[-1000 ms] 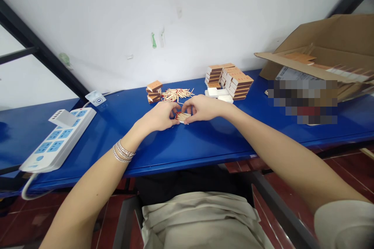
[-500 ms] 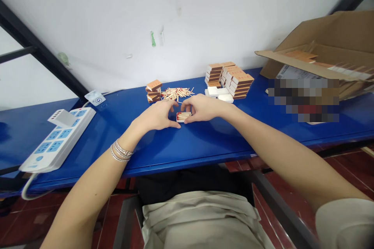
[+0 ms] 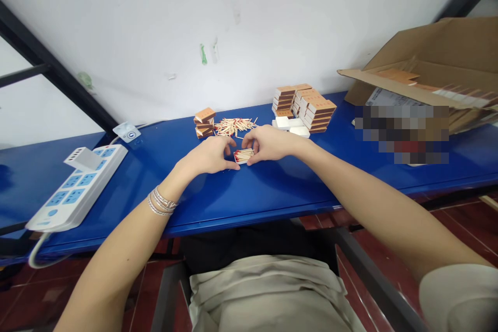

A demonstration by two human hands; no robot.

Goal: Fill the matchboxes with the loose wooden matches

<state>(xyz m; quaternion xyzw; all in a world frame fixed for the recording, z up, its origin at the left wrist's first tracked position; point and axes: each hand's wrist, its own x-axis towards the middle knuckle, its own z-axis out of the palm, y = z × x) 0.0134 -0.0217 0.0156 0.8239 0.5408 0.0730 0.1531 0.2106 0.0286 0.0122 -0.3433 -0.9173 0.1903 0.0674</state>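
Observation:
A small white matchbox tray (image 3: pixel 244 155) filled with red-tipped matches sits on the blue table (image 3: pixel 272 192) between my hands. My left hand (image 3: pixel 208 155) curves around its left side, thumb tip at the lower left corner. My right hand (image 3: pixel 268 144) cups the right side, with its thumb tip at the tray's lower right corner. Just beyond my fingers lies a loose heap of matches (image 3: pixel 234 126). A short stack of brown matchboxes (image 3: pixel 204 122) stands left of the heap, and a taller block of matchboxes (image 3: pixel 307 109) stands to the right, with white trays (image 3: pixel 286 123) at its foot.
A white power strip (image 3: pixel 75 187) with blue sockets lies at the table's left end, its cable running over the edge. An open cardboard box (image 3: pixel 424 72) holding matchboxes sits at the right, partly behind a blurred patch. A white wall rises behind the table.
My hands have drawn slightly apart from over the tray, leaving more of the matches in it visible. The tray has stayed in nearly the same place.

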